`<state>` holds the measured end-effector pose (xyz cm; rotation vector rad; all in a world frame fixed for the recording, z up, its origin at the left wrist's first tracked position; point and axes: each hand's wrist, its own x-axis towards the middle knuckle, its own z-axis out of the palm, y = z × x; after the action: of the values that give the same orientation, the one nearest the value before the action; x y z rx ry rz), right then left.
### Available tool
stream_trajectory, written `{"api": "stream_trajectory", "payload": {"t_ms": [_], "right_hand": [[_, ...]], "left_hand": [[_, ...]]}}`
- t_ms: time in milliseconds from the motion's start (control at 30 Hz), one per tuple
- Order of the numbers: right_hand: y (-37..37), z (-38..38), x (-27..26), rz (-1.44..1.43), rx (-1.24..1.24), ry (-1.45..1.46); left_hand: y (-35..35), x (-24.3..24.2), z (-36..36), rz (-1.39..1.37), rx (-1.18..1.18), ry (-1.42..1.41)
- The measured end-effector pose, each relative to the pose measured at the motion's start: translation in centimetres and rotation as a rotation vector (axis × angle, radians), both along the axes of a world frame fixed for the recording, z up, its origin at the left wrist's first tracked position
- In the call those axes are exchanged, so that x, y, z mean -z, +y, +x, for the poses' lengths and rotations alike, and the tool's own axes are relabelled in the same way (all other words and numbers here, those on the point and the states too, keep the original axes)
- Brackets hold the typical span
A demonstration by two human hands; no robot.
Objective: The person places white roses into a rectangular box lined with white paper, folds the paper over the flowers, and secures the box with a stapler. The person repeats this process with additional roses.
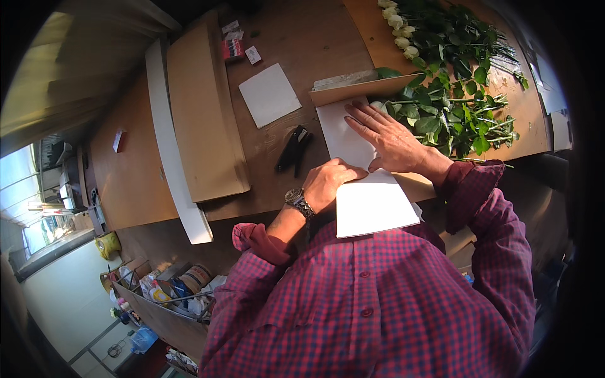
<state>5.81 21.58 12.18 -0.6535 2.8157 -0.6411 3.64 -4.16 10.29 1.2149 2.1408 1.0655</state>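
My left hand [328,183], with a watch on its wrist, presses its fingertips on a long sheet of white cardboard [375,205] that lies over the table's near edge. My right hand [390,139] lies flat on the same sheet, fingers extended, beside the green leaves of white roses [439,113]. A strip of brown cardboard [364,90] stands up at the sheet's far end. To the left of my hands a black stapler [294,149] rests on the wooden table, and a white square of corrugated card [270,95] lies beyond it.
More white roses [401,30] lie at the far right. On the left are a long brown cardboard piece [201,118] and a white strip [177,156]. Small red and white boxes [233,49] sit at the back. Below the table, a bin [160,309] holds mixed refuse.
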Motion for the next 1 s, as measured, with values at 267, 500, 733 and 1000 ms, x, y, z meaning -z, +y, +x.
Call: {"api": "stream_trajectory", "payload": {"t_ms": [267,500,733,1000], "right_hand": [[0.5,-1.1,1.5,0.036,0.010,-0.137],[-0.3,-1.3,0.5,0.106,0.025,-0.198],[-1.0,-1.7,-0.4,0.247,-0.034,-0.207],[-1.2,-2.2,-1.1,0.224,-0.054,-0.275]], "left_hand": [[-3.3,-0.6,-1.0,0.175,0.006,-0.551],[-6.4,3.2,-1.4,0.106,-0.481,-0.004],[-6.5,9.3,-2.2,-0.189,-0.724,0.245],[-7.0,12.9,-2.4,-0.550,-0.780,0.077]]}}
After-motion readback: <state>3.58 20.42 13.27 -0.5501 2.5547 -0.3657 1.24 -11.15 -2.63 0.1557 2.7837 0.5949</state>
